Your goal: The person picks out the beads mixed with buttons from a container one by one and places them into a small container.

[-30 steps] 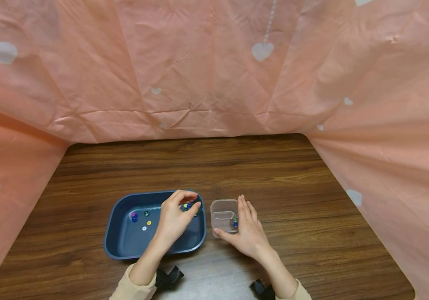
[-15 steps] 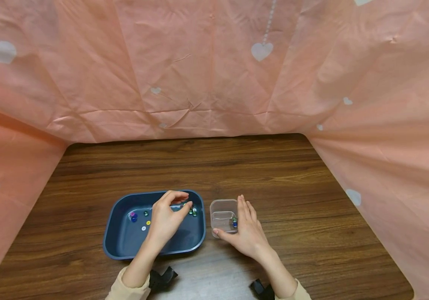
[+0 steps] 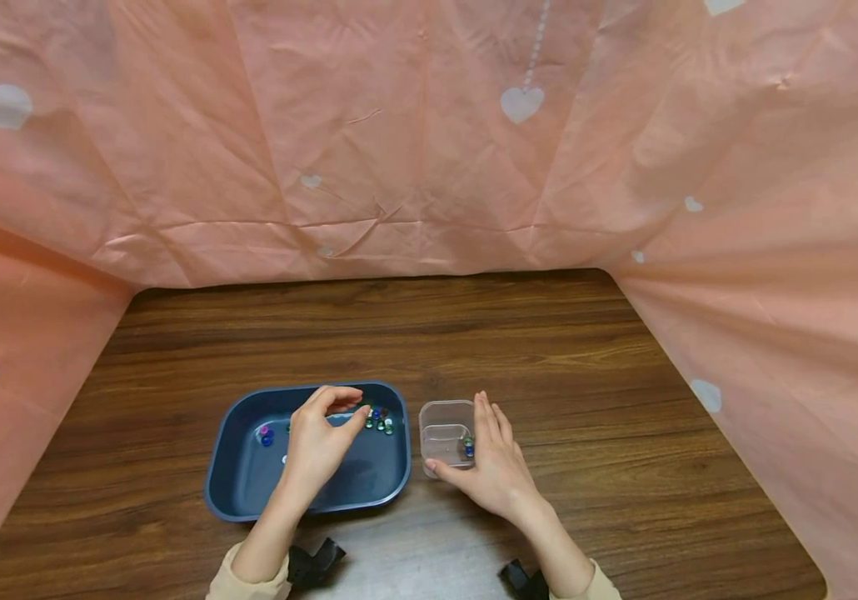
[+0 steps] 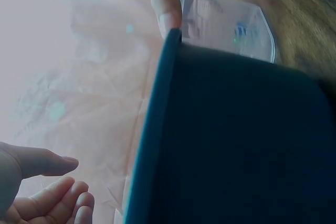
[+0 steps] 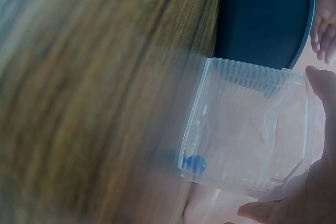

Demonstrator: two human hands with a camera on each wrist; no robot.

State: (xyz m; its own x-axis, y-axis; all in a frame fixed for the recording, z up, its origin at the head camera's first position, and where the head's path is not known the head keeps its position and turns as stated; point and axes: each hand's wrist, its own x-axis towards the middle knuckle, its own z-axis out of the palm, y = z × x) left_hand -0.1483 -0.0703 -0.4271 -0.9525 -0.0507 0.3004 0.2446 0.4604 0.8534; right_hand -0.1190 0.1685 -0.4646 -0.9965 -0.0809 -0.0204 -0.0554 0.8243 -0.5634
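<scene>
Over the blue tray (image 3: 369, 471) hovers my left hand (image 3: 316, 437), thumb and fingers apart with nothing visible between them. Right of the hand, several small glass marbles (image 3: 380, 418) in green, blue and white cluster at the tray's far right corner. Near the tray's left wall lie a pink piece and blue ones (image 3: 267, 437); a white disc (image 3: 284, 459) is partly hidden by my left hand. My right hand (image 3: 500, 462) holds the clear plastic box (image 3: 444, 433), thumb at its near wall and fingers along its right wall. A blue marble (image 5: 195, 164) and a green one sit inside.
The tray and the box stand side by side on a brown wood-grain table (image 3: 429, 333), a narrow gap between them. Pink cloth (image 3: 421, 167) with white hearts encloses the back and sides. A black strap piece (image 3: 316, 565) is on my left wrist.
My left hand has drifted left over the tray, away from the marbles at the right, so they show more; it now covers the yellow piece. The right hand and box have stayed put.
</scene>
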